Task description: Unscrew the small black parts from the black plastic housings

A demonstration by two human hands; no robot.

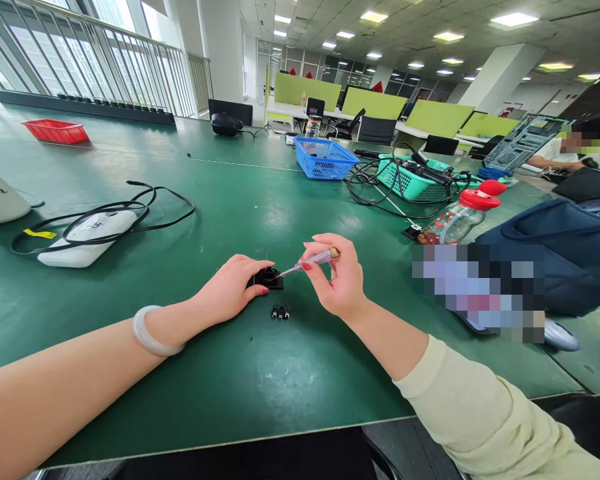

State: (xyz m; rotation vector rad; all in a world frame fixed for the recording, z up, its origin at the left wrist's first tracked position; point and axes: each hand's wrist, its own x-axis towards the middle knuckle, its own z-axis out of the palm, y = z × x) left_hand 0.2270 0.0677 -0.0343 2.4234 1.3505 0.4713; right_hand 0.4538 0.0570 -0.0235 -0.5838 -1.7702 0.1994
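"Tabletop (220, 400), green and broad, comes first; what is the next largest thing on it?"

"A navy bag (575, 247) at the right edge; then a teal basket (397, 179) heaped with black cables, and a smaller blue basket (325, 168) just left of it, both well beyond the hands."

"And the hands; how do they stand?"

"The right hand (343, 287) is closed on a screwdriver (320, 258), its handle pinched between thumb and fingers, the shaft slanting down to the left; the left hand (233, 287) grips a black part (275, 283) by its left end, fingers on the far side, thumb on the near one."

"Where is that part, exactly?"

"On the tabletop, between the two hands; the screwdriver's tip is at its upper face, though I cannot tell whether they touch."

"Anything smaller?"

"A little black piece with pale metal bits (281, 312); it lies just nearer the person, apart from both hands."
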